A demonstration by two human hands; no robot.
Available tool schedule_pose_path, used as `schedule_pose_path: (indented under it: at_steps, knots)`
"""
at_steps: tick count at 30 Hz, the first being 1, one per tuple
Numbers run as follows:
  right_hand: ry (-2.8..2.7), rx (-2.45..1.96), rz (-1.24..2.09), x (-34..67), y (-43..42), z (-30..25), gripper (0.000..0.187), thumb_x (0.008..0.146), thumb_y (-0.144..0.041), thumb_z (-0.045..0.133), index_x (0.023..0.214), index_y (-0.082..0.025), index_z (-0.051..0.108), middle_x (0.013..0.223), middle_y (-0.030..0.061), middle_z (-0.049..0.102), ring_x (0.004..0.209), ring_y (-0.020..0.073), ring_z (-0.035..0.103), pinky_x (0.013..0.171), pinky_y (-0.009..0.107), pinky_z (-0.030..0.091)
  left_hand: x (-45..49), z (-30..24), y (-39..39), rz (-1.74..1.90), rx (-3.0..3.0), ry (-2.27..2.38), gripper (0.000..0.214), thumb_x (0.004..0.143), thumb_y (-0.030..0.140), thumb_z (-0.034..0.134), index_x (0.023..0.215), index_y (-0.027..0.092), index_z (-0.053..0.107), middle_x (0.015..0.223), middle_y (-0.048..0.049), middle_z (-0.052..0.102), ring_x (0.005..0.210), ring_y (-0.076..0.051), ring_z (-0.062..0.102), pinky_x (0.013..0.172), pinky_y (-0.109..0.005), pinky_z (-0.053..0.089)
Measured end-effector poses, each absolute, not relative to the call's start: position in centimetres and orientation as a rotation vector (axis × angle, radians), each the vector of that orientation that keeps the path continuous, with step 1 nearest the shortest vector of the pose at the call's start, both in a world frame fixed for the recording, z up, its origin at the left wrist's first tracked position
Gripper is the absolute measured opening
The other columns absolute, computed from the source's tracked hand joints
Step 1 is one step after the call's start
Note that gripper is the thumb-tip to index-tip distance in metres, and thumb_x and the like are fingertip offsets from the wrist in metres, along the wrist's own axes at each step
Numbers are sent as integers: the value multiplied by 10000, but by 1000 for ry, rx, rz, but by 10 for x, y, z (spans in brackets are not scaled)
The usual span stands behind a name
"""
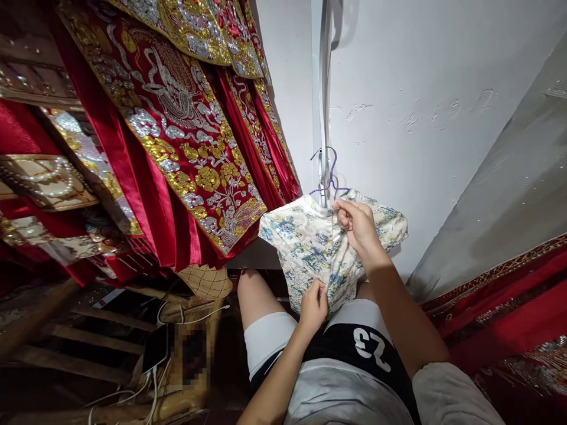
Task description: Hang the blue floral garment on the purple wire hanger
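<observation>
A cream short-sleeved shirt (pixel 301 236) with a blue and green floral print hangs on a purple hanger (pixel 332 177) in front of me. My right hand (pixel 357 224) pinches the shirt's front edge close to the collar. Lower down, my left hand (pixel 314 304) grips the same front edge near the hem, its fingers pressed together on the cloth. Both hands hold the opening line between them. The hanger's hook sits by a pale vertical strip (pixel 323 88) on the wall.
Red embroidered garments (pixel 186 136) with gold and silver sequins hang at the left. Below them, a wooden seat or rack (pixel 110 321) carries a phone (pixel 156 348) and white cables (pixel 153 395). More red cloth (pixel 522 307) lies at the right, beside the white wall (pixel 420 71).
</observation>
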State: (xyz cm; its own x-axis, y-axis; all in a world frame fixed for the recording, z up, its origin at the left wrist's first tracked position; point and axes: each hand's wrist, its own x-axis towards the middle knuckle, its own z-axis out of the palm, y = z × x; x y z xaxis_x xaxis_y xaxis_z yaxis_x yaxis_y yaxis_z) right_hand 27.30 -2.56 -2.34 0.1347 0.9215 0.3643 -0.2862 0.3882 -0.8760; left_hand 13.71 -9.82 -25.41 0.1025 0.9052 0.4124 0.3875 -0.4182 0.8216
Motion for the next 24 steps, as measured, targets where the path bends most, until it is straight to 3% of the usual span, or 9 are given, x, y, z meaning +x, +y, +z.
schedule_pose_path:
  at_steps: [7, 10, 16, 18, 21, 24]
  knots:
    - [-1227, -754, 828, 279, -42, -23, 274, 863, -424, 680, 718, -195, 642, 514, -37, 480, 471, 95, 401, 476, 241, 289, 136, -215, -84, 1173, 1981, 1091, 226, 1001, 335, 498, 876, 202, 632, 855, -51, 687, 801, -200, 633, 738, -307, 481]
    - [-1278, -828, 803, 285, -36, -34, 305, 868, -444, 671, 703, -189, 642, 505, -39, 479, 485, 101, 410, 496, 246, 308, 134, -166, -66, 1278, 2031, 998, 221, 1011, 345, 507, 1055, 205, 671, 933, -73, 718, 844, -207, 668, 771, -319, 518]
    - [-1311, -1012, 775, 285, -17, -51, 282, 836, -467, 699, 818, -187, 665, 515, -47, 510, 433, 99, 357, 454, 257, 232, 132, -61, -14, 1590, 2158, 1031, 364, 1034, 295, 485, 1377, 195, 558, 908, -42, 701, 772, -177, 649, 754, -294, 505]
    - [-1351, -1060, 725, 284, -11, -53, 290, 842, -478, 699, 884, -193, 665, 528, -46, 535, 436, 110, 385, 466, 263, 257, 132, -43, 0, 1525, 2245, 1082, 331, 1019, 262, 511, 1330, 178, 588, 868, -33, 698, 748, -179, 637, 736, -288, 490]
    - [-1401, -1156, 589, 284, -3, -53, 276, 862, -479, 684, 881, -211, 624, 531, -43, 555, 458, 125, 420, 495, 269, 285, 131, -33, 9, 1383, 2368, 1101, 161, 1004, 232, 531, 1076, 176, 664, 804, -23, 682, 720, -181, 619, 706, -276, 459]
    - [-1448, -1126, 567, 286, 0, -54, 256, 889, -473, 655, 871, -223, 603, 524, -53, 541, 458, 124, 420, 504, 269, 294, 130, -31, 5, 1382, 2432, 1120, 177, 1027, 241, 490, 941, 186, 634, 782, -18, 655, 699, -172, 594, 687, -266, 426]
